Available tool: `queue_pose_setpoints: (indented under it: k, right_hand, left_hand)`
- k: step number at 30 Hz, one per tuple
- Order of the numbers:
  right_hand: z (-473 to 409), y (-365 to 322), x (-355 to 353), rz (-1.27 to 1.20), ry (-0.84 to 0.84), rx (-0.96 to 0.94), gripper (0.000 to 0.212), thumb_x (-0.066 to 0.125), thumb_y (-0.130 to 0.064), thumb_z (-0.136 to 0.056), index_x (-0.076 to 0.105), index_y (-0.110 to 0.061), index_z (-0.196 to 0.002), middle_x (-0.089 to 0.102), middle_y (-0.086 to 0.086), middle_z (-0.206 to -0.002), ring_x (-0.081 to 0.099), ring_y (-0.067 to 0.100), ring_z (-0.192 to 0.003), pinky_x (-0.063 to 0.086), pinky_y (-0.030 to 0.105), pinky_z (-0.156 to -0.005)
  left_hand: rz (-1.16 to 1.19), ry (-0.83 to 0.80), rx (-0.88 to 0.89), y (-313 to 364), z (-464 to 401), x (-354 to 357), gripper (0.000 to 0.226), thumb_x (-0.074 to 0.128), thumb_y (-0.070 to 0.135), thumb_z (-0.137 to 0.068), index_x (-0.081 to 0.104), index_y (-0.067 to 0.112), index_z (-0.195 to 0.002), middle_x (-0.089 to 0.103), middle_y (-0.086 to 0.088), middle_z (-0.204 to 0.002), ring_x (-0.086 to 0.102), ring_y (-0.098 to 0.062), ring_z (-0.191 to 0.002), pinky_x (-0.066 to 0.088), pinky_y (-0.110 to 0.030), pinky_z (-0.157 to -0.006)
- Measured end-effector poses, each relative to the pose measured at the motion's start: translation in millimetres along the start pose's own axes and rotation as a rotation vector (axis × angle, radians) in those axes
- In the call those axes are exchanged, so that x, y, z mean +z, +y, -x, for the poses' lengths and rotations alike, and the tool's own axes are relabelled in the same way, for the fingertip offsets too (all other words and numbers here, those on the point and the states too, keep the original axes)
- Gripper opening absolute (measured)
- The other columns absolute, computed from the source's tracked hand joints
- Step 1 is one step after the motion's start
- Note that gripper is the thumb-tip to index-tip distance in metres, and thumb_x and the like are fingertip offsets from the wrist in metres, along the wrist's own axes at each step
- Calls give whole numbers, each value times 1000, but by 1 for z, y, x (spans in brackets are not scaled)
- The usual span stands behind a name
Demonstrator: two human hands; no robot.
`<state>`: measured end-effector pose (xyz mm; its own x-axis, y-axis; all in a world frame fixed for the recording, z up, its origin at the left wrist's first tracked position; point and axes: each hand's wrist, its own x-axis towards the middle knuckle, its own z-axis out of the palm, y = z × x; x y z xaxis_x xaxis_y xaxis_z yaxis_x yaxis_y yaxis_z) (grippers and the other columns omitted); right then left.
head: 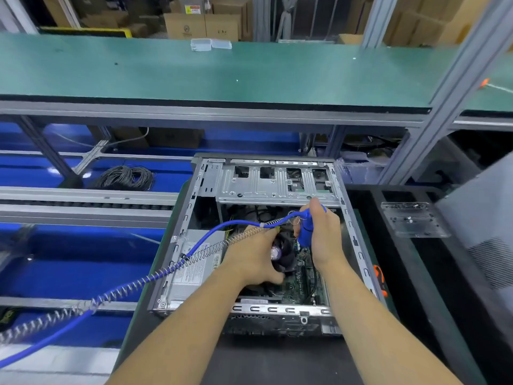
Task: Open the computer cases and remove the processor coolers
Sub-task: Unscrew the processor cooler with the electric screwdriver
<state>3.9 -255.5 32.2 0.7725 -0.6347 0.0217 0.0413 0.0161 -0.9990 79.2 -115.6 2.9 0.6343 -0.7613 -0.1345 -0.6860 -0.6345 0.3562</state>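
Your left hand (251, 259) grips the processor cooler (281, 255) from its left side, fingers curled over the fan, near the middle of the opened computer case (177, 240). Just right of it and farther in, your right hand (322, 232) holds the blue screwdriver (305, 232) upright, tip pointing down at the cooler's far right corner, probably onto a mounting screw.

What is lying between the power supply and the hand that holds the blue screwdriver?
In the head view, the left hand gripping the cooler fan lies between the power supply and the right hand.
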Motion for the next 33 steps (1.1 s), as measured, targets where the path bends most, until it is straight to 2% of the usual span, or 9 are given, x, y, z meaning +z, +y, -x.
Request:
queue_pose_setpoints:
  k: [4, 8, 11, 18, 21, 23, 26, 29, 33]
  right_hand:
    - [-1, 0, -4, 9, 64, -58, 43, 49, -63, -82, 54, -27, -59, 57, 6, -57, 49, 21, -52, 42, 25, -50]
    - [2, 3, -1, 136, 96, -171, 35, 51, -61, -80, 56, -29, -66, 55, -3, -54, 48, 11, -49, 41, 23, -49]
    - [5, 2, 0, 123, 115, -188, 31, 54, -60, -80, 59, -31, -69, 56, -5, -55, 52, 12, -51, 47, 30, -48]
    - [-20, -10, -1, 305, 56, -40, 54, 48, -70, -86, 52, -21, -64, 48, -5, -50, 53, 12, -43, 38, 20, -42]
    - [-36, -18, 14, 495, -107, 31, 49, 49, -58, -97, 44, -19, -67, 44, -7, -55, 49, 11, -51, 36, 27, -55]
    - [-41, -15, 16, 484, -247, 212, 34, 49, -41, -102, 56, -15, -82, 57, 4, -79, 59, 19, -70, 49, 34, -68]
    - [-22, -5, 10, 600, -544, 294, 20, 55, -20, -100, 62, -11, -117, 64, 0, -108, 64, 15, -99, 53, 19, -84]
    - [-1, 13, 20, 782, -795, 24, 11, 58, -36, -100, 66, -29, -101, 63, -8, -97, 52, 7, -89, 44, 25, -83]
    - [8, 35, 36, 950, -929, 121, 33, 44, -56, -100, 63, -32, -112, 55, -21, -107, 51, 2, -100, 37, 30, -93]
  left_hand:
    - [118, 215, -94, 6, 5, -8, 59, 64, 68, -50, 48, 34, -95, 43, 15, -92, 50, -11, -84, 39, -28, -65]
    - [-284, 340, 75, 7, 6, -11, 82, 68, 64, -65, 49, 21, -133, 52, 5, -118, 50, -20, -107, 40, -33, -92]
    - [-228, 509, 57, 9, 11, -27, 79, 67, 58, -70, 53, 12, -133, 57, 0, -117, 54, -24, -106, 42, -35, -92]
    - [9, 8, 271, -3, 31, -69, 78, 76, 57, -54, 54, 30, -124, 54, 13, -111, 51, -11, -104, 44, -27, -87]
    - [353, 25, 300, 1, 43, -74, 83, 82, 45, -58, 58, 24, -134, 59, 11, -120, 54, -8, -115, 42, -24, -101]
    - [706, 44, 228, 5, 49, -81, 74, 82, 40, -57, 64, 29, -128, 69, 16, -113, 63, -2, -109, 46, -17, -95]
    - [1077, 106, 122, 8, 49, -95, 54, 81, 24, -64, 67, 30, -116, 75, 16, -99, 70, -2, -93, 53, -15, -78]
    - [1401, 234, -24, 10, 45, -109, 43, 80, 25, -73, 70, 12, -113, 75, 0, -93, 70, -15, -81, 53, -20, -63]
    - [1665, 319, -236, 8, 38, -113, 22, 69, 47, -87, 81, 28, -81, 77, 1, -95, 71, -15, -82, 54, -31, -75]
